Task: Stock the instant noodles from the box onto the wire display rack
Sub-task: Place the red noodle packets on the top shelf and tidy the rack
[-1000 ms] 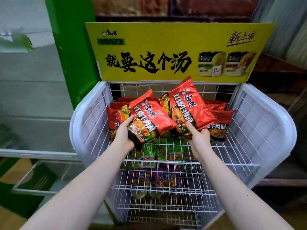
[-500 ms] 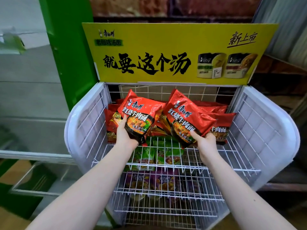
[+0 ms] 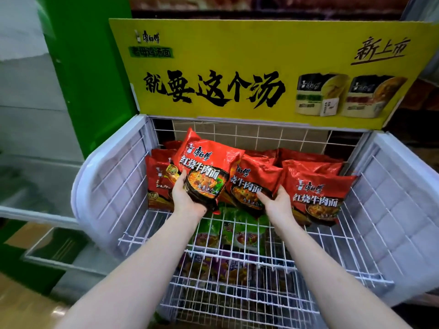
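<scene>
A white wire display rack point(image 3: 370, 236) stands in front of me, its top shelf holding several red instant noodle packets. My left hand point(image 3: 186, 198) grips the bottom edge of one red packet point(image 3: 206, 165), which leans upright over the shelf's left half. My right hand point(image 3: 278, 201) holds the lower edge of a second red packet point(image 3: 253, 184), tilted among the others in the middle. Another red packet point(image 3: 317, 193) leans at the right, and more point(image 3: 158, 179) stand at the left. The box is not in view.
A yellow sign board point(image 3: 261, 67) rises behind the top shelf. Green packets point(image 3: 240, 233) lie on the shelf below and purple packets point(image 3: 213, 264) on a lower one. A green pillar point(image 3: 90, 79) stands at the left, with a glass cabinet point(image 3: 28, 138) beside it.
Both hands have lowered their red packets into the top shelf among the others. The right packet has sunk from held high to tilted in the middle; my view moved closer.
</scene>
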### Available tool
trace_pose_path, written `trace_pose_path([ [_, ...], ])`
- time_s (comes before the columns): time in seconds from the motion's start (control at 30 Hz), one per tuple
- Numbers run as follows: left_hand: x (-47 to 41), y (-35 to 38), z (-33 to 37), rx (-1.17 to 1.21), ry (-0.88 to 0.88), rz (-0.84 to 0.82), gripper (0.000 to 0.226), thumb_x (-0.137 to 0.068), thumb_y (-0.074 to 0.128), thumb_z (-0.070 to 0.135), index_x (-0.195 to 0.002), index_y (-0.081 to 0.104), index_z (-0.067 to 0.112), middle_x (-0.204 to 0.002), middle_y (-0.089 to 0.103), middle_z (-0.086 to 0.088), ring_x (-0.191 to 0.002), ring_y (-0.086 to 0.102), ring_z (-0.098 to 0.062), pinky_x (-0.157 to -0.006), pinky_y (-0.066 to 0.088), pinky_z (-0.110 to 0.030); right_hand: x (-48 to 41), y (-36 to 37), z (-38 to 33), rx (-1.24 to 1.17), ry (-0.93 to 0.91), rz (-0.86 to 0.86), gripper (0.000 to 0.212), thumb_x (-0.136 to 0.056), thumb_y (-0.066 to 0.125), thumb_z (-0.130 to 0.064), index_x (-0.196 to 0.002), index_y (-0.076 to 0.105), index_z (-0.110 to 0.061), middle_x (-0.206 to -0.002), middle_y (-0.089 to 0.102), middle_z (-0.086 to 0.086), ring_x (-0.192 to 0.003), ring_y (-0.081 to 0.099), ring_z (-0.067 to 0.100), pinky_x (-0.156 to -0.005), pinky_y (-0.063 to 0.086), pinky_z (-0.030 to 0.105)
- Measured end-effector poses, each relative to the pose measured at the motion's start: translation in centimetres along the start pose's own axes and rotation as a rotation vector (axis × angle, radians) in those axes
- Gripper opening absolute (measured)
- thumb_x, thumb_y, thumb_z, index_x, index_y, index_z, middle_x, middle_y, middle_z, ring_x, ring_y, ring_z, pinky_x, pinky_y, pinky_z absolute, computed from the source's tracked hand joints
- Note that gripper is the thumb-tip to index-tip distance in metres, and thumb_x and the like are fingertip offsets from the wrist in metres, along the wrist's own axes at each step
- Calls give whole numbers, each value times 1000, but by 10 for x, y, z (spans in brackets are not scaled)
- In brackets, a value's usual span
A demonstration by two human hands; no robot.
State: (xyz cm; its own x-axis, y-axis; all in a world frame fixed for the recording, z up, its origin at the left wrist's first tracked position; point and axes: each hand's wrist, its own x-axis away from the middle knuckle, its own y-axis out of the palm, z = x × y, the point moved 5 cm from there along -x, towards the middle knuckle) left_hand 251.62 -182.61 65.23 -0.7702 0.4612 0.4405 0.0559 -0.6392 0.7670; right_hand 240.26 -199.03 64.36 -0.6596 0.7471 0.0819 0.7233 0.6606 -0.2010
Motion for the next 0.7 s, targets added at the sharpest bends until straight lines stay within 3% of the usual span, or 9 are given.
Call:
trace_pose_path([
  [0.17,-13,-5,-7,38,21,47,38,-90,56,40,-115,62,12,-113,66,-14,-102,62,-31,-80,52,-44,-12,7,8,142,-19,33,54,-90,62,-24,-137,42,-6,-131,53,7,-125,48,24,-108,36,37],
  [0.33,-14,-11,-11,36,28,53,36,-90,56,37,-114,62,11,-113,67,-16,-104,62,-33,-87,51,-46,-12,19,17,305,-78,31,49,-88,62,-26,-132,48,-9,-123,54,11,-118,51,28,-103,41,38],
  [0.53,-7,-12,-9,10,2,41,43,-86,61,38,-119,60,10,-115,66,-17,-107,62,-35,-92,49,-48,-4,14,13,206,-40,71,62,-88,63,-18,-142,32,-10,-132,52,13,-121,50,28,-97,42,35],
  [0.7,5,-7,-8,5,-24,5,42,-85,63,37,-117,61,10,-114,67,-16,-106,62,-35,-94,48,-48,15,0,-4,145,-127,174,48,-91,58,-16,-136,42,-12,-127,54,8,-113,54,19,-97,46,33],
])
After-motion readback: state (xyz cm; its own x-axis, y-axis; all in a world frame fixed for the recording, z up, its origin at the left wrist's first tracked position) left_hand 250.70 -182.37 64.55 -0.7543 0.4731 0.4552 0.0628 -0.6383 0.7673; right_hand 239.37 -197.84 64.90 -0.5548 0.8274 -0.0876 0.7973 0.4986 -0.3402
